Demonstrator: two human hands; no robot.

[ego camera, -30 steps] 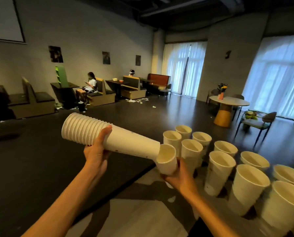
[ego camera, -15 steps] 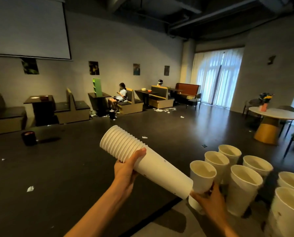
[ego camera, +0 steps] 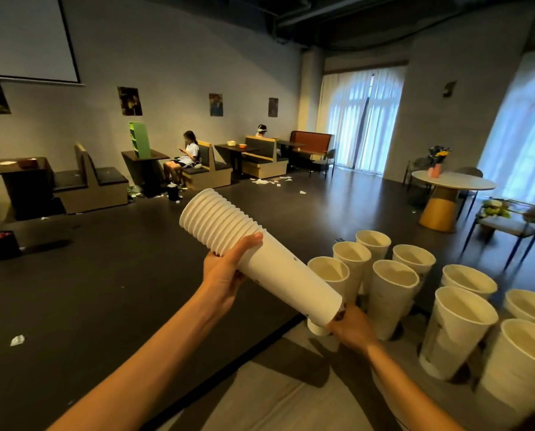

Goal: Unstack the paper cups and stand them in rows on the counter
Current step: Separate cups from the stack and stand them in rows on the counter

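Two hands on nested cup stack: left hand wraps it, steadying; right hand pinches base cup, seemingly for pull-off beside standing cups

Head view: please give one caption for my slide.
Left hand holds cup stack; right hand grips its bottom cup.

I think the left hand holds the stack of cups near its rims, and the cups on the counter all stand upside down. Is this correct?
Not quite. The head view shows the cups on the counter standing upright, open mouths up. The rest holds: the left hand grips the stack of cups near its rims.
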